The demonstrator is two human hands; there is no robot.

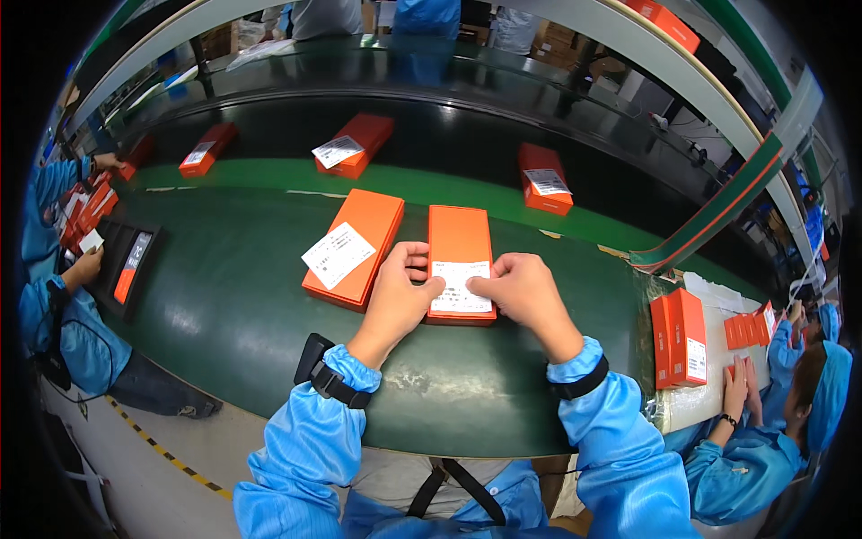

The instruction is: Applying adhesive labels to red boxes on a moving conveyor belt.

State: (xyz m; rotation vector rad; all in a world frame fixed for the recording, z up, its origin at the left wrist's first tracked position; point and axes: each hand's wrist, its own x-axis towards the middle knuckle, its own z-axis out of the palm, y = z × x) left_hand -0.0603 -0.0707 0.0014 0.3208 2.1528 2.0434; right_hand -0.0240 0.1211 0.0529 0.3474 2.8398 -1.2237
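Directly before me an upright-lying orange box point(459, 235) rests on the green work surface, its long side running away from me. A white printed label point(461, 302) lies across its near end. My left hand point(401, 292) is closed at the box's left side, its thumb on the label's left edge. From the right, my right hand point(530, 292) has its fingers curled beside the box and its thumb pressed on the label. Just left stands a second orange box point(375, 220), with a white label point(338, 255) sitting askew and overhanging its left edge.
Beyond the green table point(224, 296) runs a dark conveyor point(449, 135) carrying several labelled orange boxes, including one box point(544, 178). A co-worker's hand point(85, 268) is by a black tray point(135, 260) at left. Upright orange boxes point(680, 340) and another co-worker are at right, near a slanting post point(718, 202).
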